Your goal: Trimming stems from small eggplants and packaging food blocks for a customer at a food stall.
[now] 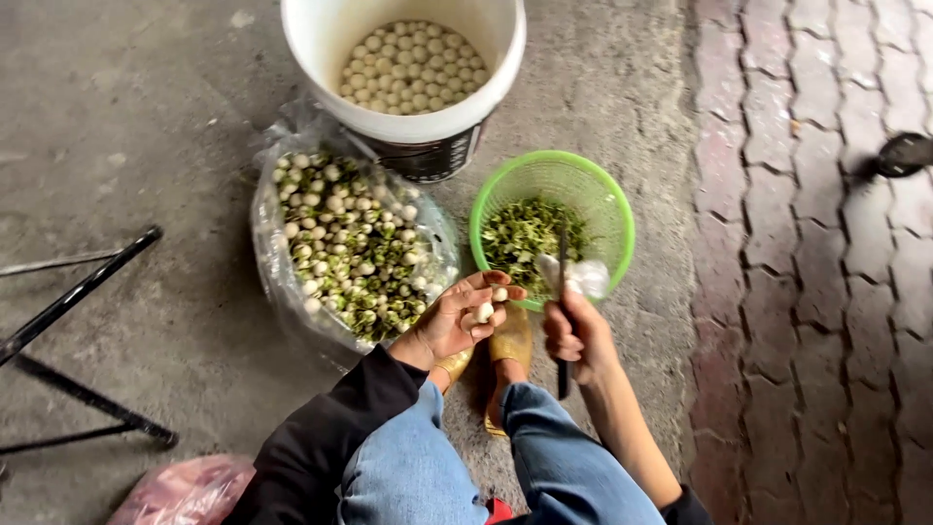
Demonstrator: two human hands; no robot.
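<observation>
Held in the left hand (457, 319) is one peeled bulb (483, 312), the right hand (575, 335) gripping a knife (562, 292); the far bucket (321, 44) looks well filled, yet the bag (282, 282) left of the trimmings-filled basket (614, 209) stays heaped.

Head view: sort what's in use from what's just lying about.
In use:
left hand holding a small pale bulb
right hand gripping a knife
clear bag of untrimmed bulbs
white bucket of trimmed ones
green basket of trimmings

Lying about:
black metal frame
pink bag
dark round object on the paving
</observation>
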